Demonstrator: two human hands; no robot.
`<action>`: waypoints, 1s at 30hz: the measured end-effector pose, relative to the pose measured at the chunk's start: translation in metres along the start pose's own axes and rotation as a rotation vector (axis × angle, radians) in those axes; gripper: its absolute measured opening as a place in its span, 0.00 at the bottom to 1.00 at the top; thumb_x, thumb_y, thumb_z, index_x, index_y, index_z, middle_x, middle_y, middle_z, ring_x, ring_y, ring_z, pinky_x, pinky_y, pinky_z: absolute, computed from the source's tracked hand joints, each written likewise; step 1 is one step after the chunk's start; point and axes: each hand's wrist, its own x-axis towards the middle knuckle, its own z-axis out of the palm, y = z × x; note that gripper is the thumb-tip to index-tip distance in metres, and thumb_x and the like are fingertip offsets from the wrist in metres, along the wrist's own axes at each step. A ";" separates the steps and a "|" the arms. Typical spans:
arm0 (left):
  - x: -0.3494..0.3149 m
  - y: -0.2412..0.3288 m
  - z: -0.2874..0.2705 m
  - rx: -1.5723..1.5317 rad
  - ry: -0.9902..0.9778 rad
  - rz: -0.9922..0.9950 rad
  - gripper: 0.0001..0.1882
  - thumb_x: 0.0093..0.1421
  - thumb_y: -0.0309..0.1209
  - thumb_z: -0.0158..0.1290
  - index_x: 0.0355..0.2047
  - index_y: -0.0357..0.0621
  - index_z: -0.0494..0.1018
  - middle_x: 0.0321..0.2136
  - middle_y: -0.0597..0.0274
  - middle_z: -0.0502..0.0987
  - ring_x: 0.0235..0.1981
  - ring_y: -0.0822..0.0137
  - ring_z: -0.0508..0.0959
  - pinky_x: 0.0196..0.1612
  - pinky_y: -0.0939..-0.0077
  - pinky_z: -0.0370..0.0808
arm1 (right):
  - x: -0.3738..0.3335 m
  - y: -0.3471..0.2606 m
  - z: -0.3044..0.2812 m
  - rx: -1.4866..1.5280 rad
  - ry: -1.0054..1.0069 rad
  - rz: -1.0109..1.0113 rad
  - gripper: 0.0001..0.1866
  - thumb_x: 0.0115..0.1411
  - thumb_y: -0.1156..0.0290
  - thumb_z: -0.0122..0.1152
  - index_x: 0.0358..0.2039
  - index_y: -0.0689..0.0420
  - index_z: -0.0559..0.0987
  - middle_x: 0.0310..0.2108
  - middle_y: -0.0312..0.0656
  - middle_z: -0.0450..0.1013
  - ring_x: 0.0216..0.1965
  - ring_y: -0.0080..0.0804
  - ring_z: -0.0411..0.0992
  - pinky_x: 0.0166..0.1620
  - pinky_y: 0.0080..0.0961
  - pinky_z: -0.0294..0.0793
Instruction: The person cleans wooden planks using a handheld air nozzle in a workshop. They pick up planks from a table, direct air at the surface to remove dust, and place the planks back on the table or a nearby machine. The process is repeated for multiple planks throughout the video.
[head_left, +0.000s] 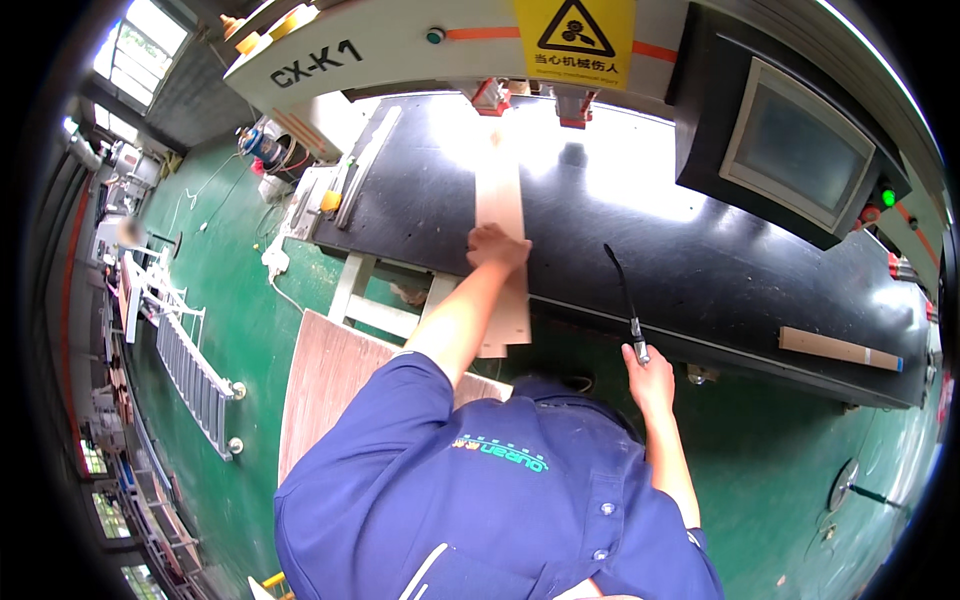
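Note:
A long, narrow, pale wooden board lies on the black machine table, its near end sticking out over the front edge. A second end shows just below it, so there may be another board underneath. My left hand is closed across the board, gripping it at about mid-length; the fingers are slightly blurred. Off to the right, in front of the table edge, my right hand is wrapped around an air blow gun. Its thin, dark, curved nozzle points up over the table.
Red clamps hang from the machine beam above the board's far end. A screen box juts out at upper right. Another narrow board lies near the table's right front edge. A wood-grain panel stands by my left arm.

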 end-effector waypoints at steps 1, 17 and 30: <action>-0.014 0.011 -0.005 -0.023 -0.055 0.004 0.55 0.58 0.65 0.51 0.72 0.38 0.46 0.70 0.41 0.52 0.72 0.43 0.50 0.69 0.48 0.59 | 0.000 -0.003 0.000 0.011 -0.001 0.000 0.25 0.64 0.45 0.60 0.31 0.59 0.77 0.30 0.54 0.79 0.38 0.60 0.77 0.40 0.48 0.74; 0.094 0.014 -0.037 0.576 0.312 1.429 0.50 0.43 0.26 0.65 0.69 0.48 0.57 0.67 0.49 0.60 0.64 0.50 0.65 0.67 0.56 0.63 | -0.032 0.038 0.006 0.198 0.107 0.212 0.25 0.64 0.46 0.61 0.30 0.60 0.76 0.27 0.53 0.77 0.33 0.57 0.76 0.39 0.45 0.74; 0.072 0.030 -0.046 0.470 0.134 1.292 0.55 0.32 0.47 0.70 0.63 0.40 0.67 0.51 0.51 0.71 0.53 0.50 0.70 0.60 0.62 0.69 | -0.056 0.046 0.008 0.342 0.197 0.307 0.24 0.65 0.49 0.63 0.27 0.60 0.75 0.16 0.40 0.71 0.18 0.30 0.72 0.27 0.33 0.72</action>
